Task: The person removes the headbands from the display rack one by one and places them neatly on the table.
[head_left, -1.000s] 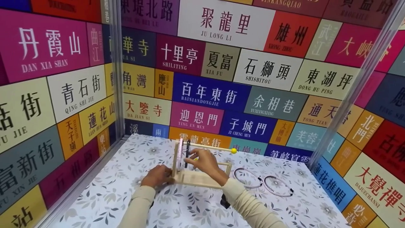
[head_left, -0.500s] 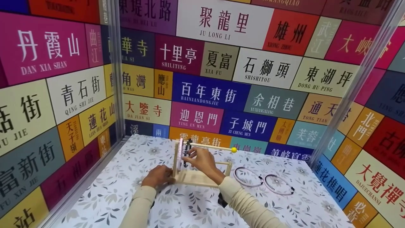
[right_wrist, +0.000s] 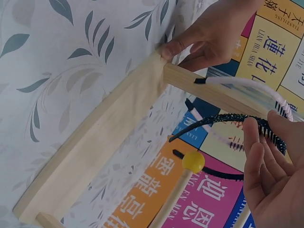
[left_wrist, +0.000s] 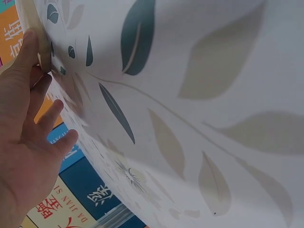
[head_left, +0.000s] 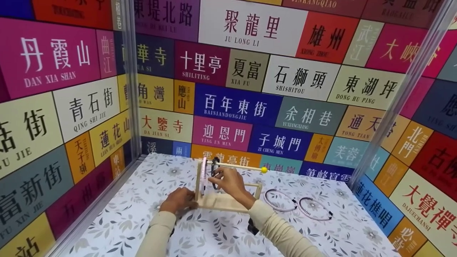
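Now that the black headband point(head_left: 214, 166), pinched in the fingers point(right_wrist: 255, 166) of the right hand point(head_left: 230, 182), sits farther right, a clearer gap separates it from the pink headband point(head_left: 203, 175) on the left of the wooden stand point(head_left: 225, 202), which the left hand point(head_left: 178, 200) grips.

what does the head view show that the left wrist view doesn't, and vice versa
Only head: the right hand pinching a black headband, a pink headband on the wooden stand, two pale pink headbands lying flat, a yellow ball.
Only left wrist: the palm of the left hand.
Both: the left hand holding the stand, the leaf-print table, the sign-covered wall.
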A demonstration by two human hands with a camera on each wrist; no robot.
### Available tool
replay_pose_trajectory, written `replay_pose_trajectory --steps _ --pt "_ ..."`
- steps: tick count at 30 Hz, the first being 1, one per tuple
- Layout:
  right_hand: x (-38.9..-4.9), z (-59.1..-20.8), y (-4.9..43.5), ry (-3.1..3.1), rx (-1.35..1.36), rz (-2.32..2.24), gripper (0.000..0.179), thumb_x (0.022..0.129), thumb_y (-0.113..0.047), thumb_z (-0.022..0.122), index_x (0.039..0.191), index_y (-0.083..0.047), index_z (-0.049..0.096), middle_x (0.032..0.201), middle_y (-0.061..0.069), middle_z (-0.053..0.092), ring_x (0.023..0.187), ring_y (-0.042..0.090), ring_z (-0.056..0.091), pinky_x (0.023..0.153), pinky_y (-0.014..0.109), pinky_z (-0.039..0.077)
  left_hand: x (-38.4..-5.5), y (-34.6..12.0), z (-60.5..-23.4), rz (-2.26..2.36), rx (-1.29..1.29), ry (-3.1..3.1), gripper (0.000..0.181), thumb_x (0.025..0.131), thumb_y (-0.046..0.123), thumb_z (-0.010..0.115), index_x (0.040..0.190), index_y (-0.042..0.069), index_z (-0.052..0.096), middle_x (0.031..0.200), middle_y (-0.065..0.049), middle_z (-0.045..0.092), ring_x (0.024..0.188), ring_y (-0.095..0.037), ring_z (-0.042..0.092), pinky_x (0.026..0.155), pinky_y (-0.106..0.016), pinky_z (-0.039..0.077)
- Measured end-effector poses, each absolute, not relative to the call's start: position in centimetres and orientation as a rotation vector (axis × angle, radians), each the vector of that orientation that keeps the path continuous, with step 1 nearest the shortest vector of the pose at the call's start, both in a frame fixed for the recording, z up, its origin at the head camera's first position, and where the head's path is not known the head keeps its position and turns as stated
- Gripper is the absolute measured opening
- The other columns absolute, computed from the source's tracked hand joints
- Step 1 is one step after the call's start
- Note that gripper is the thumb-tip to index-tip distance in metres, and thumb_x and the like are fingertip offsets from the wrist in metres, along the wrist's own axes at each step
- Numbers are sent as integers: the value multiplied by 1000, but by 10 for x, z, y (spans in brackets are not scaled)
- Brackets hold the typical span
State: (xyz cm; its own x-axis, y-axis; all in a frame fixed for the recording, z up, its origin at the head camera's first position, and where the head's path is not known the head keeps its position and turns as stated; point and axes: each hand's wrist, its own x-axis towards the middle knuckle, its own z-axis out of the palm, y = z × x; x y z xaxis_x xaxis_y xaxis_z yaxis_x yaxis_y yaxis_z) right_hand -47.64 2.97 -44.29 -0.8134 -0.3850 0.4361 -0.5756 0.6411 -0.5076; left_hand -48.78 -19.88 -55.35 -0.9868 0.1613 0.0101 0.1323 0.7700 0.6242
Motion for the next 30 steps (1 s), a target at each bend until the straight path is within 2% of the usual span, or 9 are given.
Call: replay_pose_trajectory --steps 7,12,15,20,30 --pt "-473 -430 43 -2559 813 920 35 92 -38 80 111 -9 76 94 6 80 60 16 73 46 24 49 -489 -200 -550 1014 207 2921 40 86 25 87 122 12 77 120 -6 75 111 -28 68 102 -51 52" --pt "-470 -423 52 -2540 807 886 34 91 -38 81 111 -11 77 94 6 80 61 17 74 49 25 51 -489 -201 -551 1026 272 2949 34 87 24 86 116 9 79 105 -5 77 94 -23 69 90 -48 55" --pt "-470 -420 58 -2537 794 879 36 91 -39 80 114 -11 77 95 6 80 59 13 72 49 25 53 -487 -200 -552 1017 288 2954 32 87 24 86 114 8 80 101 -4 76 89 -20 67 86 -48 56" --pt "-467 -416 68 -2550 761 910 35 92 -39 80 112 -11 77 98 7 80 59 10 72 50 25 54 -484 -199 -550 1025 238 2920 37 87 23 86 120 8 78 114 -6 76 102 -22 69 97 -50 54" --pt "-467 -404 92 -2502 729 812 34 90 -39 81 109 -11 79 93 4 80 64 6 72 51 24 54 -491 -197 -556 1043 263 2899 37 85 19 87 119 8 78 109 -5 76 92 -18 67 93 -49 55"
